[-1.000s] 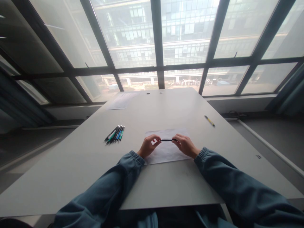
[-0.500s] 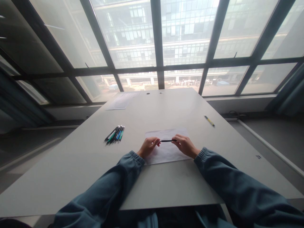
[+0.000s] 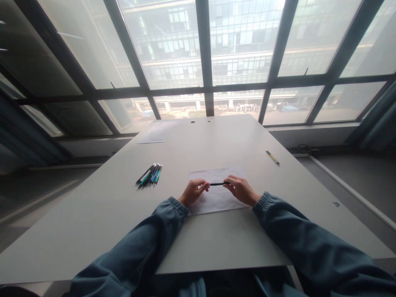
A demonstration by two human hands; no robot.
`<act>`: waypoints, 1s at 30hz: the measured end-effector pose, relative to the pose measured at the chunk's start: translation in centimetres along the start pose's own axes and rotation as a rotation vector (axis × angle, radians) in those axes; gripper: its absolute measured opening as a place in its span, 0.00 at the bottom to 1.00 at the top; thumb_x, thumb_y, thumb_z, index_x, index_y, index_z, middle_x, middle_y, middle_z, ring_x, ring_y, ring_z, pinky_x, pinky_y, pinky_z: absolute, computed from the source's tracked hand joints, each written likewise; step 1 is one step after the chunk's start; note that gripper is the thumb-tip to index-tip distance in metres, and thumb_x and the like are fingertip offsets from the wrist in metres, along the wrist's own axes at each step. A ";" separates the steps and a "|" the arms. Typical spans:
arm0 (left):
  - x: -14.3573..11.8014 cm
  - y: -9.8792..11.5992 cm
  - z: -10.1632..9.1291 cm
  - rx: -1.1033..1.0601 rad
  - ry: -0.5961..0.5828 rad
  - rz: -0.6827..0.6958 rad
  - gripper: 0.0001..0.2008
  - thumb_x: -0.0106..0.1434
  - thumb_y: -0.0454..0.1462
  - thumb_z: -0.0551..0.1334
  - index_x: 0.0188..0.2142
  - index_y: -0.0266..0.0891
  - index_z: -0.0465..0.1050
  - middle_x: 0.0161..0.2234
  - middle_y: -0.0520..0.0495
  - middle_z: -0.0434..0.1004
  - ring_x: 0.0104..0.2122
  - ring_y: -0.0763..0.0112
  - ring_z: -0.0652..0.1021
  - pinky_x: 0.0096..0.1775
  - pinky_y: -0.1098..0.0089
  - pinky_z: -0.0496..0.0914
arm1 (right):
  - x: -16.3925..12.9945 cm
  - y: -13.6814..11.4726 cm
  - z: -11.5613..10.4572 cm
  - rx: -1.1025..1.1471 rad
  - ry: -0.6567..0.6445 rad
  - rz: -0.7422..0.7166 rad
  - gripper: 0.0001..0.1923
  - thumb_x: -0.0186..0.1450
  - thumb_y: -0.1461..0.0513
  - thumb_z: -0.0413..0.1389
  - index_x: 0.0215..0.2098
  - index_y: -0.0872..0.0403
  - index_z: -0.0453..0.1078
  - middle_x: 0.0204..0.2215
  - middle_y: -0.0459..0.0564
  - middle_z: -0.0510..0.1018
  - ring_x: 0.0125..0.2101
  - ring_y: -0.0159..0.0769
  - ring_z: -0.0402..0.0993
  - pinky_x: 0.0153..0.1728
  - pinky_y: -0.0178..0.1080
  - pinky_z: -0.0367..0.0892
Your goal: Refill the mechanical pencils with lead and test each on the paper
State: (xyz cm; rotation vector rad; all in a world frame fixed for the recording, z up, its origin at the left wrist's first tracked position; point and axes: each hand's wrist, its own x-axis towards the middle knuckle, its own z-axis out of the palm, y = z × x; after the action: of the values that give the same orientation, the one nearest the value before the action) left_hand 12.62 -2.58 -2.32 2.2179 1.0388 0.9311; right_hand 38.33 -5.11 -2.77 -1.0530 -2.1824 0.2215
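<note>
A thin black pen [image 3: 219, 184] lies level between my two hands, just above a white sheet of paper [image 3: 216, 198] on the grey table [image 3: 198, 239]. My left hand [image 3: 193, 192] pinches the pen's left end with its fingertips. My right hand [image 3: 241, 189] grips the pen's right end. Both wrists rest on or near the sheet's near edge. Blue-grey sleeves cover both forearms.
Several pens [image 3: 150, 174] lie bundled on the table to the left of my hands. A yellow pen [image 3: 273, 157] lies near the right edge. Another sheet of paper [image 3: 157, 133] sits at the far left. Large windows stand behind the table.
My left fingers have curled a little tighter around the pen's left end. The pen and my right hand stay nearly where they were.
</note>
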 end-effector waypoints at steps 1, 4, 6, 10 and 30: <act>0.0 0.0 0.0 0.006 0.003 0.005 0.24 0.69 0.51 0.56 0.27 0.37 0.78 0.28 0.46 0.80 0.30 0.69 0.77 0.34 0.72 0.67 | 0.0 0.0 0.0 -0.002 0.000 0.002 0.09 0.72 0.58 0.52 0.40 0.53 0.72 0.34 0.50 0.76 0.29 0.32 0.71 0.32 0.34 0.62; 0.0 0.1 0.0 0.021 0.014 0.022 0.22 0.68 0.50 0.57 0.28 0.37 0.79 0.28 0.46 0.81 0.30 0.68 0.77 0.31 0.72 0.67 | 0.0 0.0 0.0 0.003 0.001 0.004 0.09 0.72 0.58 0.52 0.40 0.52 0.73 0.34 0.50 0.77 0.29 0.33 0.70 0.32 0.34 0.62; 0.0 0.1 0.0 0.028 0.021 0.039 0.21 0.68 0.49 0.58 0.28 0.38 0.79 0.29 0.46 0.81 0.30 0.68 0.77 0.30 0.73 0.67 | 0.0 0.0 0.0 0.008 0.002 0.003 0.09 0.72 0.59 0.52 0.40 0.53 0.73 0.33 0.50 0.77 0.28 0.33 0.70 0.32 0.34 0.62; 0.0 0.2 -0.1 0.047 0.035 0.071 0.18 0.67 0.47 0.60 0.29 0.39 0.80 0.29 0.46 0.81 0.30 0.69 0.78 0.33 0.71 0.69 | 0.0 0.0 0.0 -0.007 -0.008 0.002 0.10 0.72 0.59 0.52 0.39 0.53 0.73 0.32 0.50 0.77 0.28 0.33 0.70 0.32 0.34 0.62; 0.0 -0.1 0.1 0.073 0.073 0.137 0.14 0.66 0.45 0.63 0.31 0.39 0.81 0.29 0.45 0.82 0.30 0.67 0.78 0.37 0.67 0.72 | 0.0 0.2 0.2 -0.038 -0.006 -0.001 0.10 0.71 0.57 0.54 0.37 0.52 0.75 0.31 0.50 0.79 0.29 0.35 0.73 0.33 0.35 0.61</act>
State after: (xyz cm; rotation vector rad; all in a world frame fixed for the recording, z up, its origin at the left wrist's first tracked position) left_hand 12.62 -2.55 -2.41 2.3553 0.9767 1.0555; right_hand 38.38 -4.95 -3.02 -1.0735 -2.1997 0.1837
